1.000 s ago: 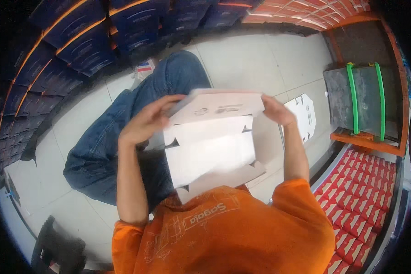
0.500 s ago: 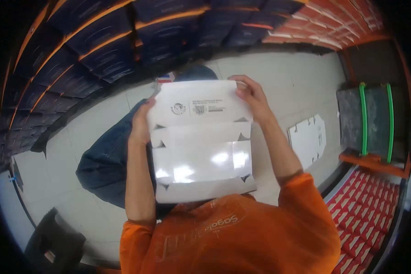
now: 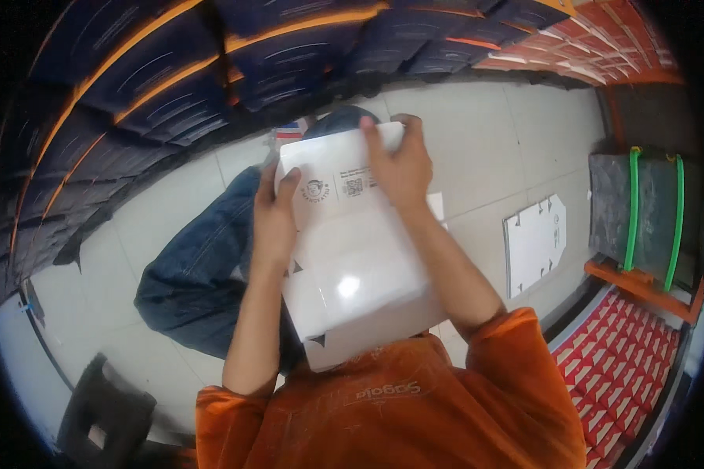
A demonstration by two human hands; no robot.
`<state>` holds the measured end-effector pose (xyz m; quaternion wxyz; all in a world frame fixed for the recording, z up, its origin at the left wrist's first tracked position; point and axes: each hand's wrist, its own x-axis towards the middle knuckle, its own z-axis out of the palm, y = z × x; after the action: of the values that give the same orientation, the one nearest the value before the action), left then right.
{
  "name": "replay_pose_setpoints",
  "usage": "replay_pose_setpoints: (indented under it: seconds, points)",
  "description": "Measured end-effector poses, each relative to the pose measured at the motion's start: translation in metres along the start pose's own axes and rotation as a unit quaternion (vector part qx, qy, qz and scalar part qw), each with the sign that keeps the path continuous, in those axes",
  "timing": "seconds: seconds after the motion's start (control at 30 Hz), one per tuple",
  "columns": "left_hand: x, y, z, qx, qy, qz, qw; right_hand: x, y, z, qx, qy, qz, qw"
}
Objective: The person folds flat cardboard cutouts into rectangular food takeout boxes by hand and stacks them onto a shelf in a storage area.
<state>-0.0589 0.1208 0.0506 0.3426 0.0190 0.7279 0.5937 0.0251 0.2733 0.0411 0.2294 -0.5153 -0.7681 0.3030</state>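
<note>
A glossy white cardboard box blank [image 3: 352,258] with a printed round emblem and a square code lies before me, over my lap, slightly tilted. My left hand [image 3: 278,209] is closed on its left edge, thumb on the printed panel and fingers behind. At the far right corner, my right hand [image 3: 401,166] grips the same blank, its thumb near the top edge. The side flaps are mostly hidden by my hands and forearms. More white blanks [image 3: 533,246] with notched edges lie flat on the floor to the right.
Dark blue boxes [image 3: 164,78] line the far side and left. Red and white cartons [image 3: 622,367] stand at the lower right. A dark grey container [image 3: 653,211] with green straps stands by an orange frame [image 3: 641,285]. Something black [image 3: 105,414] stands at the lower left.
Both hands have moved inward over the blank, which looks narrower, its side parts bent in. The blank has turned a little, and the right hand has come left along the top edge.
</note>
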Motion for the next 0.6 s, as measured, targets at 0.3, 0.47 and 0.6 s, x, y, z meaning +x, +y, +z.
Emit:
replay_pose_setpoints:
  seconds: [0.3,0.47,0.6]
  points:
    - [-0.009,-0.016,0.040,0.218,0.087,0.106,0.966,-0.002,0.035,-0.083,0.429,-0.244,0.132,0.860]
    - [-0.012,-0.048,-0.074,0.031,0.082,0.096,0.991,-0.039,0.187,-0.103,0.453,-0.231,0.189,0.840]
    - [-0.053,-0.177,-0.139,-0.297,-0.205,-0.126,0.924,-0.121,0.260,-0.090,0.391,-0.267,0.286,0.833]
